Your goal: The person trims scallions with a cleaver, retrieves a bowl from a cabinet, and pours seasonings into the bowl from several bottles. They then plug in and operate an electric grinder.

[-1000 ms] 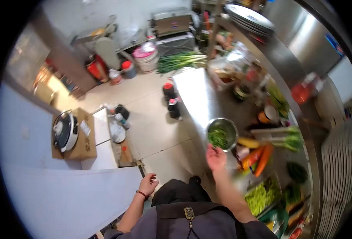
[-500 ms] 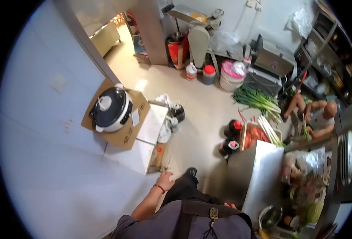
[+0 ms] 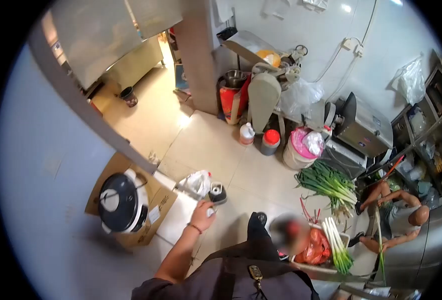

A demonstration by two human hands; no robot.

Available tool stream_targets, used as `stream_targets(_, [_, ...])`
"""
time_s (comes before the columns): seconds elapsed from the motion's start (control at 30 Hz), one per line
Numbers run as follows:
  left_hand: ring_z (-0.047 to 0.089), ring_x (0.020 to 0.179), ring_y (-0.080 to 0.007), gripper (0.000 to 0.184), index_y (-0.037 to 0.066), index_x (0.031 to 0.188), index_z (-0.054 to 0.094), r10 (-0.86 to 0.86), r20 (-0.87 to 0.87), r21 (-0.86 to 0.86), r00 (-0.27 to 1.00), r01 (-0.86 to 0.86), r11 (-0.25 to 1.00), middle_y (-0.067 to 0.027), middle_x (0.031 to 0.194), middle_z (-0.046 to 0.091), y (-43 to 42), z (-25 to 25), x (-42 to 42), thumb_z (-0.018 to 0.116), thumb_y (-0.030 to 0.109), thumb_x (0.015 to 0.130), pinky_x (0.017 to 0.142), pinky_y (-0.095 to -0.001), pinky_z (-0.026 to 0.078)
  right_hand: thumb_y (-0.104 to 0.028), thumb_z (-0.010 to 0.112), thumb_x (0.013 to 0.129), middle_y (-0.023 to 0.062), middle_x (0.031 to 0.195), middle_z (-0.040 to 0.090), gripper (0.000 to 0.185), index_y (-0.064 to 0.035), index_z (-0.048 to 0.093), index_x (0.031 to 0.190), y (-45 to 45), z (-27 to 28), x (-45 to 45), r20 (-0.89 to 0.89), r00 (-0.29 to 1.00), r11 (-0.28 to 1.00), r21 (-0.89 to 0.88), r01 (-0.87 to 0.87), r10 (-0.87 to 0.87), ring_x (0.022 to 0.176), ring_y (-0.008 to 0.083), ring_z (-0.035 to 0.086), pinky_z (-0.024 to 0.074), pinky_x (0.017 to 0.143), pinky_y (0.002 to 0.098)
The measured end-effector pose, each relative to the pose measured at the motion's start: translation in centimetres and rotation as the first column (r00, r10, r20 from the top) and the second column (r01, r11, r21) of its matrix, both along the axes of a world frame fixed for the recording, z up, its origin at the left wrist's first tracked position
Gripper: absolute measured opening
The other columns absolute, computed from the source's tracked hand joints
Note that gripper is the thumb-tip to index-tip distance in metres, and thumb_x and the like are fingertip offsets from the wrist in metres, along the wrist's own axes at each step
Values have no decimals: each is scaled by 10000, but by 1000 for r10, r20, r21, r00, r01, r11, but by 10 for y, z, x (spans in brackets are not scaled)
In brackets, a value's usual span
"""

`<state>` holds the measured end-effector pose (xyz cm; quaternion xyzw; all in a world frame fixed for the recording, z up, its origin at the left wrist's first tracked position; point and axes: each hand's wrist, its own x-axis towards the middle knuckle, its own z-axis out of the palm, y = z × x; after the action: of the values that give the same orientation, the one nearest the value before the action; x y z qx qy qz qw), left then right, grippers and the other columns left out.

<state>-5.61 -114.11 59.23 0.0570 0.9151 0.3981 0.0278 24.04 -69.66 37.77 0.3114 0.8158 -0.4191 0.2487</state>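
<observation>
My left hand (image 3: 201, 215) hangs out in front of me, a beaded bracelet on its wrist. Its fingers are loosely bent and look apart, with a gap to the thumb. A small whitish thing (image 3: 211, 212) shows at the fingertips; whether it is touched or lies beyond on the floor I cannot make out. Close to this hand are a white plastic bag (image 3: 197, 183) and a dark jug (image 3: 218, 193) on the floor. My right hand is out of sight. At left, a black-and-white electric cooker (image 3: 123, 202) sits on flattened cardboard (image 3: 161, 210).
Green onions (image 3: 326, 182) lie on the floor at right, beside a crate with a red bag (image 3: 314, 248) and leeks (image 3: 337, 245). A seated co-worker (image 3: 401, 217) holds a long stalk. A lidded bucket (image 3: 301, 150) and red-capped jar (image 3: 270, 142) stand by machines. A doorway opens at upper left.
My view has moved forward into the room, and the metal counter at right has mostly dropped out of sight. My left hand is now beside the bag and jug. My right hand has left view.
</observation>
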Motion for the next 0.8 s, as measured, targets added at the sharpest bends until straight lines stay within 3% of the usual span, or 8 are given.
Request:
stream_targets(0.07, [490,1094,-365,392,60,1073,591,80,67,-93,994,-74,993,-212,1161,500,-13,-18,-31,670,135,697,944,-389,418,-333,730,671,216,975,636,536,8,575,1054,30,-8,-90,-157,959,930,322,-176,236,975,371,598,486,822,388])
stream_targets(0.17, [487,1094,-404,421,80,1086,593,262,222,-250,939,-205,946,-261,1195,465,-33,-14,-57,690,169,686,948,-408,418,-234,680,683,240,938,628,443,33,586,1024,52,33,-264,-376,908,974,194,-119,186,927,375,607,491,800,418])
stream_targets(0.2, [493,1090,-393,415,73,1081,590,289,189,-212,938,-249,945,-244,1181,486,-35,-3,-66,696,167,691,931,-412,426,-185,682,692,225,908,636,413,38,590,1027,56,37,-319,-331,905,912,389,-128,268,879,332,627,503,764,390])
stream_targets(0.3, [519,1062,-369,397,59,1067,586,410,183,-210,894,-372,904,-209,1122,540,-50,14,-90,702,161,701,894,-419,441,-268,640,745,178,747,654,265,-18,668,830,61,111,-475,-353,896,962,145,-232,269,682,305,636,495,640,353])
stream_targets(0.5, [592,910,-336,263,49,949,612,596,190,-293,780,-534,793,-176,919,628,-89,-12,-177,686,160,722,824,-429,463,-329,656,760,163,665,635,337,7,668,747,33,164,-655,-470,798,918,301,-257,378,603,284,624,479,608,363])
stream_targets(0.57, [610,858,-322,148,38,796,635,591,119,-357,798,-521,775,-176,829,631,-106,-25,-245,670,172,746,750,-419,477,-397,607,797,172,611,612,429,11,657,675,6,183,-686,-242,922,909,363,-204,303,605,319,611,462,613,386])
stream_targets(0.7, [636,766,-262,225,40,715,657,670,210,-30,712,-680,732,-124,806,664,-131,48,-397,612,233,823,652,-343,473,-393,568,826,193,687,636,388,-38,697,736,-31,125,-721,-174,899,886,322,-333,402,661,338,633,478,694,417])
stream_targets(0.8, [597,991,-228,311,59,1057,609,581,394,581,712,-683,443,-104,1057,633,-182,76,-508,547,313,888,759,-383,461,-277,582,836,181,776,663,281,-17,690,827,-100,135,-788,-190,843,858,232,-459,502,667,298,655,506,701,386])
